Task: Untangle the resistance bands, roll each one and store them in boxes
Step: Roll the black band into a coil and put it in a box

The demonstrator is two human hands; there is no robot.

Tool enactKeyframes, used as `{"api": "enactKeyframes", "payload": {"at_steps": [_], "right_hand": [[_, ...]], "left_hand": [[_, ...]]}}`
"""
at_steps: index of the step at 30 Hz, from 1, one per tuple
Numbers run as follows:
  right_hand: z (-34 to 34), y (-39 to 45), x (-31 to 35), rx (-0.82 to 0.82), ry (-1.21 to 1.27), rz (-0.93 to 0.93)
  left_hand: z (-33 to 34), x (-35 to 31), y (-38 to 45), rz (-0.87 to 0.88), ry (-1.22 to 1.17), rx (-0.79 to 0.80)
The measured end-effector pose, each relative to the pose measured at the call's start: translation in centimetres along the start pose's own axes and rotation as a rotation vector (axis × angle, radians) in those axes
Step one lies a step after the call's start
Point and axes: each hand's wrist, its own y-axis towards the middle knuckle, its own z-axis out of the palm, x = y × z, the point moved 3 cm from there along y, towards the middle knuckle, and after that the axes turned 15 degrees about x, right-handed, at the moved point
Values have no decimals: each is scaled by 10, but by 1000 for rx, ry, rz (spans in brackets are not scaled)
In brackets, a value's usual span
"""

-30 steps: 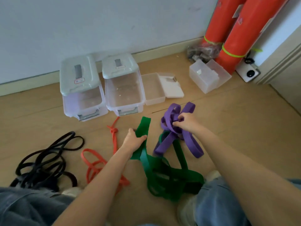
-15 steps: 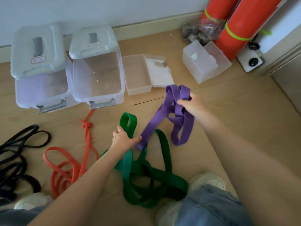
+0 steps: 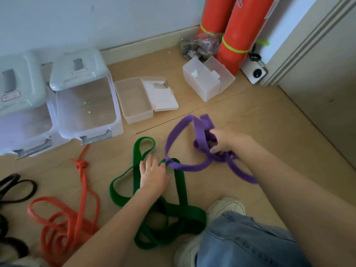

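Purple band (image 3: 174, 140) has come down from its raised position half a second ago and now lies partly on the floor, one big loop spread open. It still crosses the green band (image 3: 179, 191) just beside the left hand (image 3: 153, 175), so the two are probably not yet free of each other.

Right hand (image 3: 224, 140) keeps its fingers curled round the bunched purple strands. Left hand has let go of the green loop it held and now lies flat on the green band, fingers straight and slightly apart, pinning it.

Orange band (image 3: 82, 191) with a knot and black band (image 3: 18, 189) lie untouched to the left. Nothing is rolled yet; the task looks early.

Containers:
- two lidded clear bins (image 3: 84, 101), no bands inside
- shallow open box (image 3: 134, 100), lid flipped back, nothing visible inside
- small open clear box (image 3: 202, 81) by the red cylinders (image 3: 240, 29), contents unclear
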Motion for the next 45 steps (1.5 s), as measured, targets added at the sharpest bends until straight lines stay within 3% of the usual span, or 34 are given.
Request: {"api": "enactKeyframes", "payload": {"at_steps": [4,7,9,11,14,17,20,22,24,28,30,34,36,38,40,41,43,45], "right_hand": [[29,26,25,-122,91,-101],[47,39,52,9,159,-249],[62,46,69,37,70,-230],[72,51,80,-60,-3,-217],[79,54,89,-224,-21,-176],[87,54,93,-231,-29,-110],[78,48,71,-239,-36,3],[61,43,34,-278,-86,144],[44,36,-2,-303,-120,285],[34,33,-2,-104,-298,436],[44,37,22,-10,-380,374],[85,37,40,155,-425,293],[99,31,36,190,-358,302],[90,25,44,66,-220,227],[71,28,64,-165,-41,70],[64,32,78,-194,70,-35],[64,40,109,-51,291,-233],[80,48,138,124,396,-284]], "left_hand": [[18,-9,5,52,-50,147],[15,-6,10,44,-296,171],[9,-1,15,76,-345,121],[0,3,22,161,-373,77],[-14,2,34,305,-509,169],[-18,2,42,251,-680,225],[-8,9,43,75,-426,249],[-3,6,40,53,-111,255],[-6,1,39,48,60,219],[-23,8,37,149,-53,246],[-37,29,38,115,-287,185],[-69,77,42,-114,-687,-103],[-76,83,45,-103,-715,-55],[-71,79,41,-12,-627,36],[-55,77,21,19,-535,-90],[-43,80,6,-23,-531,-212],[-10,90,-27,-246,-607,-352],[24,103,-52,-462,-768,-258]]}}
